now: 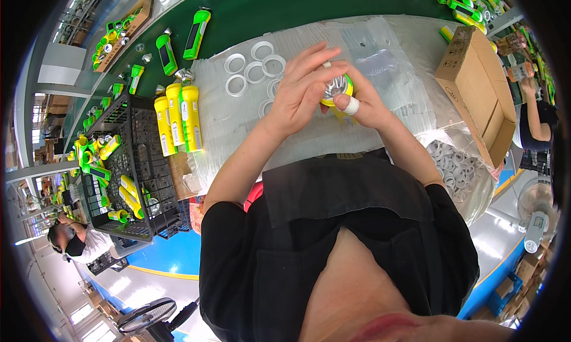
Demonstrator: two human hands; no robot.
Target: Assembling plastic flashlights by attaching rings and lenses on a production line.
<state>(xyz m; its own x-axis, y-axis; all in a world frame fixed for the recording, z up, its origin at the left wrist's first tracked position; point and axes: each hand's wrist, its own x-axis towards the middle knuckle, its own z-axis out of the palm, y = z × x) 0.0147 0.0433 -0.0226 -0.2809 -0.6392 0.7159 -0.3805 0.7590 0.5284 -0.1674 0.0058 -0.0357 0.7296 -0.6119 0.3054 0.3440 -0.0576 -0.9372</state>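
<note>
Between my hands, in front of my chest, is a yellow-and-green flashlight with its shiny silver reflector facing up. My right hand is closed around the flashlight head, its thumb wrapped in white tape and lying at the rim. From the left, my left hand presses against the head, with long fingers reaching over its far side and the thumb bent near the rim. The flashlight's body is mostly hidden under the hands. Several white rings lie on the plastic-covered work surface left of my hands.
Yellow flashlights lie at left, beside a black crate of flashlights. Green flashlights rest on the green table behind. On the right are an open cardboard box and a bag of white rings. Other people work at both sides.
</note>
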